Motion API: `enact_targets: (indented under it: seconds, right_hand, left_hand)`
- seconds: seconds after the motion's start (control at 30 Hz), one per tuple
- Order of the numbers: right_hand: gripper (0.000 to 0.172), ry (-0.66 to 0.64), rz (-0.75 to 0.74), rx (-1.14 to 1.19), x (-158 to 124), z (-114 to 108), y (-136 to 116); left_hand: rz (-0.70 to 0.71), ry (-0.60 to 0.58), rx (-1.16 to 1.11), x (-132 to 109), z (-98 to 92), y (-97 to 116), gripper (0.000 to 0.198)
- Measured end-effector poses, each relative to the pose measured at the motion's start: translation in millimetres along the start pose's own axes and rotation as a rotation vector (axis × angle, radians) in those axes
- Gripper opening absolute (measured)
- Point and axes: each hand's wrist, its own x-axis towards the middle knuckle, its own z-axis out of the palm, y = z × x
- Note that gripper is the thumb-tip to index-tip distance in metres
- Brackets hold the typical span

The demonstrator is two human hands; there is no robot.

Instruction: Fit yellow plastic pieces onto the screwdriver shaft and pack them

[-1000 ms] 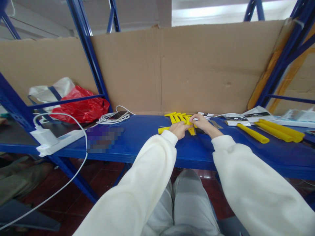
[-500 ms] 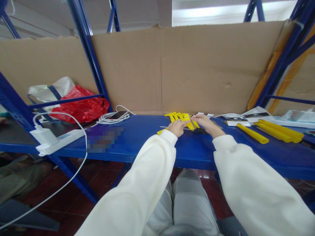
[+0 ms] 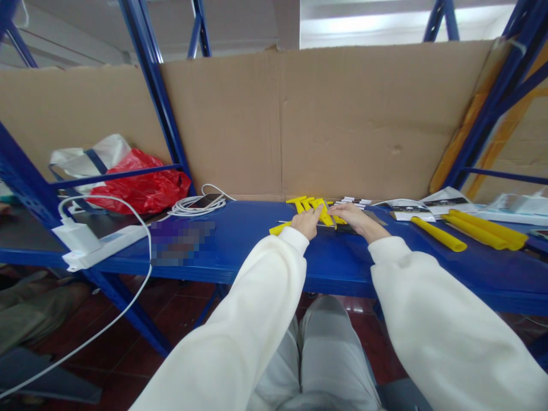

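My left hand [image 3: 305, 223] is over the blue shelf, its fingers closed at a yellow plastic piece [image 3: 326, 217] that shows between my two hands. My right hand [image 3: 351, 214] comes in from the other side, thumb and fingers pinched together close to the same piece. Whatever lies between the right fingertips is too small to make out. Several yellow T-shaped pieces [image 3: 296, 201] lie just behind my left hand. Another yellow part [image 3: 280, 228] sticks out to the left of that hand, with a thin metal rod near it. Something dark lies partly hidden under my right hand.
Yellow tubes [image 3: 439, 233] and black-and-white packets [image 3: 411, 210] lie to the right. Small white-and-black pieces [image 3: 353, 201] sit behind my right hand. On the left are a coiled white cable [image 3: 194, 205], a power strip [image 3: 122, 240] and a red bag [image 3: 143, 182]. Cardboard [image 3: 342, 120] stands behind.
The grey strip seen between my hands has swung down from its slanted position. My right fingertips have moved slightly left and lower, and the left hand has shifted a little left.
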Motion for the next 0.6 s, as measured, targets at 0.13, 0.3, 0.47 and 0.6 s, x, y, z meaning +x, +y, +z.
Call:
enact_targets:
  seconds: [0.13, 0.3, 0.47, 0.6]
  right_hand:
    - [0.023, -0.014, 0.0, 0.001, 0, 2, 2]
    - [0.025, 0.021, 0.03, 0.027, 7, 1, 7]
    - [0.018, 0.261, 0.016, -0.059, 22, -27, 24]
    - [0.01, 0.504, 0.022, -0.439, 29, -70, 54]
  left_hand:
    - [-0.02, -0.011, -0.005, -2, -3.3, 1, 0.065]
    - [-0.039, -0.001, -0.027, -4, -7.6, 2, 0.058]
    - [-0.041, 0.004, -0.074, -6, -9.4, 0, 0.055]
    - [-0.038, -0.007, -0.083, -7, -10.4, 1, 0.054]
